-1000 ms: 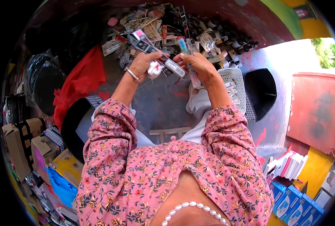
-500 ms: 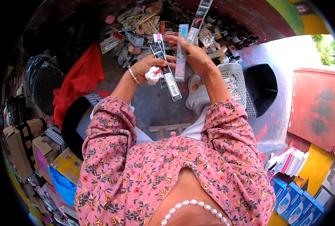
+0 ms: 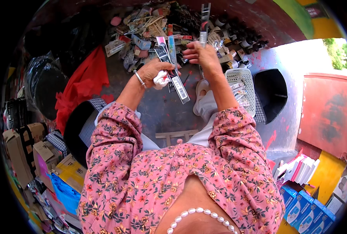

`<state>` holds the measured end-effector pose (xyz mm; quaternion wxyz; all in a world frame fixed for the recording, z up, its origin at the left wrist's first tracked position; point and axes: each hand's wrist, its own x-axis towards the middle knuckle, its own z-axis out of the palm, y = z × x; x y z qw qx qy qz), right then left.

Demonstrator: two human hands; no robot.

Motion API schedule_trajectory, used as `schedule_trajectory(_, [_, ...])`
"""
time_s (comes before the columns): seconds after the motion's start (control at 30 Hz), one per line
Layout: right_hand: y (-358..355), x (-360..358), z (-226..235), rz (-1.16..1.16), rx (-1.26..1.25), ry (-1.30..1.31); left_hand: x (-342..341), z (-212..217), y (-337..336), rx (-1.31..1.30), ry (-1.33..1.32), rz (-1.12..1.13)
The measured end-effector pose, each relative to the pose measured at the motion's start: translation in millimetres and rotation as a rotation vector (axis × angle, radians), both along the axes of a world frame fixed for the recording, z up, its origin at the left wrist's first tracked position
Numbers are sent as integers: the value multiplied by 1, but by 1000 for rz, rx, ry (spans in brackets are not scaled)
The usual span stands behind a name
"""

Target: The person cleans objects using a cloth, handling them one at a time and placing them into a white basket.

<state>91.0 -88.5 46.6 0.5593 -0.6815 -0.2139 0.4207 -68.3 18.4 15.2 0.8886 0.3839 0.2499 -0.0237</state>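
Your left hand clasps slim packets and a tissue left of the basket, your right hand a long packet above-left of it; step appears to be dividing packets between hands, next move calling for a steady left grip.

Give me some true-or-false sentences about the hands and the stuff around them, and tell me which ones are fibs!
1. The left hand holds narrow packets and a crumpled white wad. True.
2. The right hand has nothing in it. False: it holds a long dark packet.
3. The white basket has small packages inside. True.
4. The silver bangle is on the right wrist. False: it is on the left wrist.
5. The red cloth is to the left of both hands. True.
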Motion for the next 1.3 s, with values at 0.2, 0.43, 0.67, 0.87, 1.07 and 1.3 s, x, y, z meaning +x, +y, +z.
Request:
schedule_trajectory(0.2, [-17,2,29,369,-247,81,-6,-1,23,-242,-191,73])
schedule_trajectory(0.43, [-20,-11,21,509,-207,157,-8,17,28,-297,-306,172])
schedule_trajectory(0.67, [-20,-26,19,659,-263,40,-4,12,27,-77,-250,210])
schedule_trajectory(0.87, [-22,0,11,15,-123,-336,-2,-3,30,83,-77,387])
schedule_trajectory(1.07, [-19,-62,12,207,78,-801,7,-5,23,-41,-76,464])
schedule_trajectory(1.3, [-4,-82,4,304,-59,-1325,13,-11,6,-316,-112,327])
